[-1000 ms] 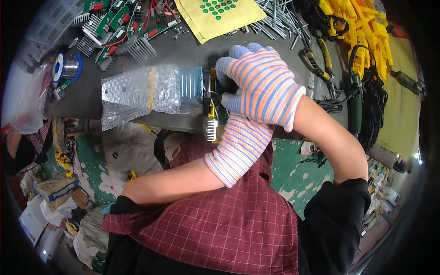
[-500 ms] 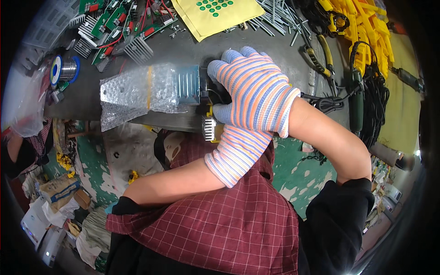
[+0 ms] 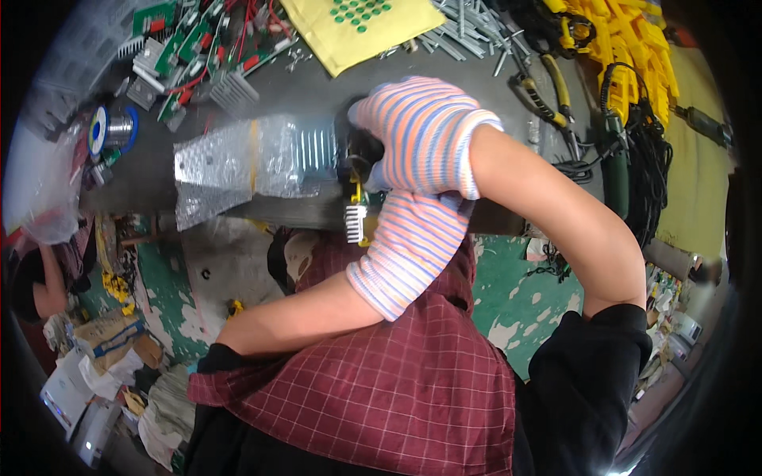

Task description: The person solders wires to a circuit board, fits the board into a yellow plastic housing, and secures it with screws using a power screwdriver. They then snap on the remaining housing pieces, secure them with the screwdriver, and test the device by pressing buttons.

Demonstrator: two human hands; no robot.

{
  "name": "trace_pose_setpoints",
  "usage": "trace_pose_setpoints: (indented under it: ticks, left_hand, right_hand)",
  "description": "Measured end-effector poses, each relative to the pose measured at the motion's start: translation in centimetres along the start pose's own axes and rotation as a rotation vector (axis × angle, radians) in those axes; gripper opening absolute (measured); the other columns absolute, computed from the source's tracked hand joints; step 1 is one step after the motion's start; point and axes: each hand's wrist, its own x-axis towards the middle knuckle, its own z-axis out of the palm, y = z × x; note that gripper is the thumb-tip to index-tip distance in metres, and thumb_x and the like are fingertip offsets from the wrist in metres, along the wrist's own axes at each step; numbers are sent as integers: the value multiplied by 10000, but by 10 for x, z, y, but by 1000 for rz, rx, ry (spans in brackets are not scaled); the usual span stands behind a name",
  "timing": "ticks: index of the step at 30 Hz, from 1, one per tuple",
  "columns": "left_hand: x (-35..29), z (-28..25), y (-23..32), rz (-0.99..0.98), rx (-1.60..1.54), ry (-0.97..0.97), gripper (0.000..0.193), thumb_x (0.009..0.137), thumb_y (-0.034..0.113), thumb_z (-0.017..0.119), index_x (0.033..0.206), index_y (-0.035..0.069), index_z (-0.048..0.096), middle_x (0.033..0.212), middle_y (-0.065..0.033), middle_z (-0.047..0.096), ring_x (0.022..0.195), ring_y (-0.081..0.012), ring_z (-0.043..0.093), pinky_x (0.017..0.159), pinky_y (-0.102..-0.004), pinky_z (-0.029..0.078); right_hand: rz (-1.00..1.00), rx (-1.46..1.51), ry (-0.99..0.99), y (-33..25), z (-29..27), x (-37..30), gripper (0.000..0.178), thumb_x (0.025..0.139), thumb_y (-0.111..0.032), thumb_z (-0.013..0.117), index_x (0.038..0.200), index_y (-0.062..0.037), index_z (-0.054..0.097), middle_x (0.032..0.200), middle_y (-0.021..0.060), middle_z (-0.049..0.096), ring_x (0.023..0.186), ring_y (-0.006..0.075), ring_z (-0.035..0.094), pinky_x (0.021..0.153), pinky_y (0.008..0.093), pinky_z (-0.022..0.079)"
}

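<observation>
My right hand (image 3: 429, 131), in a striped knit glove, is curled around a black rounded part (image 3: 365, 148) at the right end of a metal device. The device's blue-silver ribbed body (image 3: 317, 148) lies flat on the bench, and bubble wrap (image 3: 214, 163) with a tan band covers its left part. Under the right hand comes my left hand (image 3: 417, 238), gloved alike; its fingers are hidden, so their grip does not show. A white finned piece with yellow parts (image 3: 355, 224) sticks out past the bench edge beside the left wrist.
Circuit boards with heat sinks (image 3: 190, 55) and a solder spool (image 3: 111, 129) lie at left. A yellow sheet (image 3: 361, 40) and metal rods (image 3: 464, 32) are at the back. Pliers (image 3: 548, 95), black cables (image 3: 651, 174) and yellow plastic parts (image 3: 627, 47) crowd the right.
My right hand has rolled over and shifted slightly left, its fingers now more curled and out of sight. More of the black part shows. The left forearm has hardly moved.
</observation>
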Motion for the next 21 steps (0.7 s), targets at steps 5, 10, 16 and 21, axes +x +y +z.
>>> trace_pose_setpoints:
  ticks: [5,10,16,21]
  left_hand:
    - [4,43,-21,137,478,624,384,846,302,639,1161,82,635,1213,-153,592,1072,-349,571,799,-505,471]
    - [-8,20,-15,268,468,641,522,793,286,708,1230,21,600,1264,-220,556,1127,-422,537,881,-544,468]
    - [-7,7,-15,265,324,613,744,732,236,768,1362,-54,500,1340,-249,497,1238,-426,458,1102,-576,353]
    - [-6,9,-10,287,370,594,748,739,259,767,1361,-58,497,1339,-236,503,1239,-421,463,1123,-579,338]
  right_hand:
    - [-59,37,-71,9,-4,11,322,738,-244,731,1009,-70,746,937,174,729,924,358,709,789,432,571]
    - [-39,-59,-83,9,-10,8,358,758,-329,765,1014,-79,771,984,152,746,923,315,730,766,414,585]
    - [-33,297,486,90,-23,-16,385,851,-428,697,985,-67,689,874,174,699,838,364,675,761,431,535]
    - [624,458,1101,250,-97,-41,545,899,-482,622,1202,-28,622,933,159,715,792,278,705,728,390,552]
